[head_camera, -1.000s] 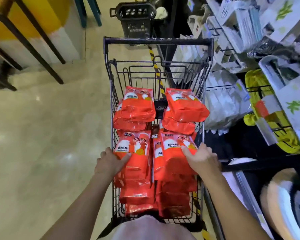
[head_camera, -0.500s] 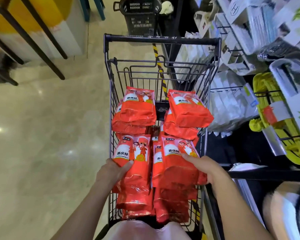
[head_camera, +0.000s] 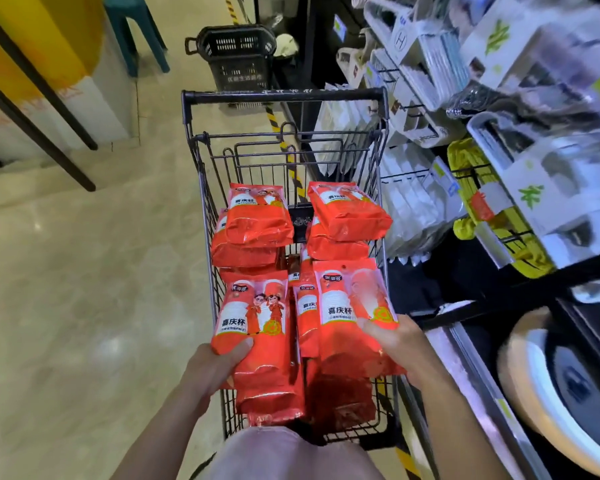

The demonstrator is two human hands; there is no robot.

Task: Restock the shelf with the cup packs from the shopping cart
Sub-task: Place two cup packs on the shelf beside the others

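Head view, looking down into the shopping cart (head_camera: 284,96), which stands on the tiled floor (head_camera: 66,271) just beside the shelf (head_camera: 492,303) on the right. Cart holds red cup packs only. Left hand (head_camera: 215,368) grasps the near-left cup pack (head_camera: 253,317) at its lower left edge, thumb across the printed front, fingers hidden underneath. Right hand (head_camera: 395,344) grasps the near-right cup pack (head_camera: 350,306) at its lower right edge, thumb on the front; this pack is tilted up, label toward the camera, over the cart's right side. Between the two held packs a third pack (head_camera: 307,313) stands on edge. More packs lie beneath, count unclear. At the cart's far end: two stacks, far-left stack (head_camera: 253,220) and far-right stack (head_camera: 343,211), lying flat. Shelf carries white packaged goods, blurred. Beyond the cart, a black plastic basket (head_camera: 239,57) on the floor.
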